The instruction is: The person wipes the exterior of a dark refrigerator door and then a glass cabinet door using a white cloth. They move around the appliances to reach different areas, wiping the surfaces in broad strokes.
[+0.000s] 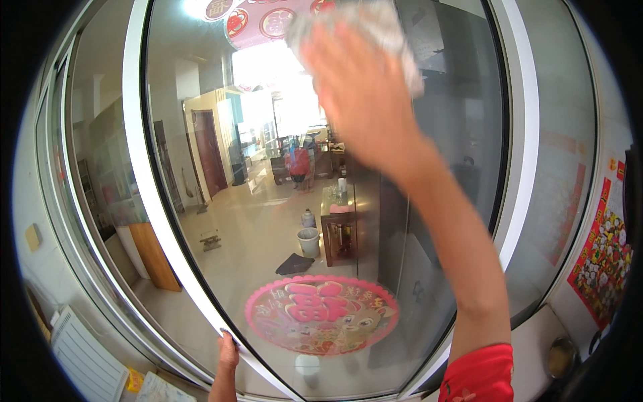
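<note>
My right hand [359, 95] is raised high, blurred, and presses a pale cloth [387, 30] against the upper part of a glass door panel [226, 241]. Low on the left, my left hand [228, 352] grips the edge of the panel's white frame [166, 236], thumb towards me. A round pink and red decorative sticker [321, 315] with a cartoon animal is on the lower glass. At the top, a pink decoration with round red motifs [278, 22] shows in or through the glass.
A white radiator [88, 352] stands at the lower left. To the right are a red poster [600, 251] and a round metal vessel [562, 357]. Through the glass appear a bucket [308, 243], a dark mat [295, 264] and a wooden table [337, 219].
</note>
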Tool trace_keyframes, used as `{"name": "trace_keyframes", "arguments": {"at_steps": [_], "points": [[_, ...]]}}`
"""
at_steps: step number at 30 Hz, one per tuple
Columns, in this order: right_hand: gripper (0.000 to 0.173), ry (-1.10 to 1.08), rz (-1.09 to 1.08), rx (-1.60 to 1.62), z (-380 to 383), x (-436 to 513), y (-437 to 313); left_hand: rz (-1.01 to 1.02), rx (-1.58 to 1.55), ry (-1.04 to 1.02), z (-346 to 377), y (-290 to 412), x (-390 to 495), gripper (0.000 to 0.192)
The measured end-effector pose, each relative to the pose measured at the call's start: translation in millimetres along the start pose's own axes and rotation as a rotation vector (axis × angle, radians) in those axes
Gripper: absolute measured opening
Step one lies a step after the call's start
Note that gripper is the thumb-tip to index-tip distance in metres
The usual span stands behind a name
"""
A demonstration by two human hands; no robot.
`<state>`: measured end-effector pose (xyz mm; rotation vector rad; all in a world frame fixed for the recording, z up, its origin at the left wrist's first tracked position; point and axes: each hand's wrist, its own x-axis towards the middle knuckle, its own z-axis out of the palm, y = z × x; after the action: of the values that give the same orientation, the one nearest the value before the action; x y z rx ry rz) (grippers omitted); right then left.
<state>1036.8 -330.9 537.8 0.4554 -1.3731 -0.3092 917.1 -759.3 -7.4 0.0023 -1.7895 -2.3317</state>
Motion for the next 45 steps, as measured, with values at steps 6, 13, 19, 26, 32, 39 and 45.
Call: {"name": "trace_keyframes", "arguments": {"at_steps": [6, 13, 19, 26, 32, 39, 45], "points": [[0.05, -0.235, -0.109, 0.055, -55, -134, -94, 0.017, 0.013, 0.003, 2, -1, -1, 0.057], [0.053, -0.211, -0.101, 0.051, -29, -63, -42, 0.03, -0.022, -0.018, 12, 6, -7, 0.05], [0.037, 0.16, -0.095, -0.073, 30, 72, 15, -0.008, 0.013, 0.014, 19, 18, -16, 0.053], [0.056, -0.128, -0.122, 0.083, 7, -27, -86, 0.063, -0.024, 0.011, 28, 23, -21, 0.051], [0.051, -0.206, -0.195, 0.2, -8, -72, -99, 0.003, 0.02, 0.02, 34, 36, -27, 0.048], [0.038, 0.257, -0.092, -0.018, 34, 63, -35, 0.036, 0.018, 0.057, 38, 37, -30, 0.051], [0.051, -0.28, -0.075, 0.107, -10, -87, -118, 0.019, -0.026, -0.029, 21, 16, -16, 0.049]]}}
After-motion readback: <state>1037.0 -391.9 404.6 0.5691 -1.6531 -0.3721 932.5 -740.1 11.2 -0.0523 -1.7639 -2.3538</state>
